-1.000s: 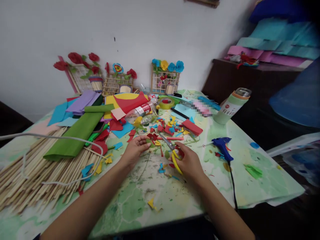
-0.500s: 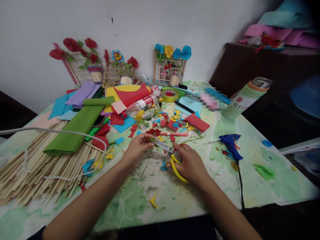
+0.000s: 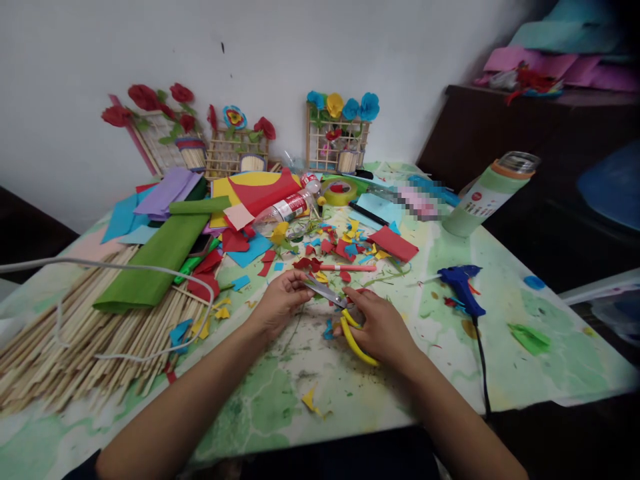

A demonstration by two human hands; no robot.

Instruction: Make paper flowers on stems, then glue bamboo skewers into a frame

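Note:
My right hand (image 3: 383, 327) is closed around a pair of scissors (image 3: 356, 341) with yellow handles. Their metal blades point up and left, toward my left hand (image 3: 281, 300). The fingers of that hand are pinched together at the blade tips; what they hold, if anything, is too small to make out. Just beyond the blades lie a dark red paper piece (image 3: 307, 265) and a thin red stick or pen (image 3: 347, 268). Scraps of red, yellow and blue paper (image 3: 345, 250) are scattered past my hands.
Bundled wooden sticks (image 3: 105, 333) and folded green paper (image 3: 150, 267) cover the left, crossed by a white cable (image 3: 145, 268). A blue glue gun (image 3: 463, 290) and a green bottle (image 3: 483, 197) are at right. Lattice frames with paper flowers (image 3: 337, 140) lean against the wall. Tape (image 3: 340, 193) lies mid-table.
The view has shifted slightly. Both hands stay nearly in place, with the scissors' blades still at the left fingertips.

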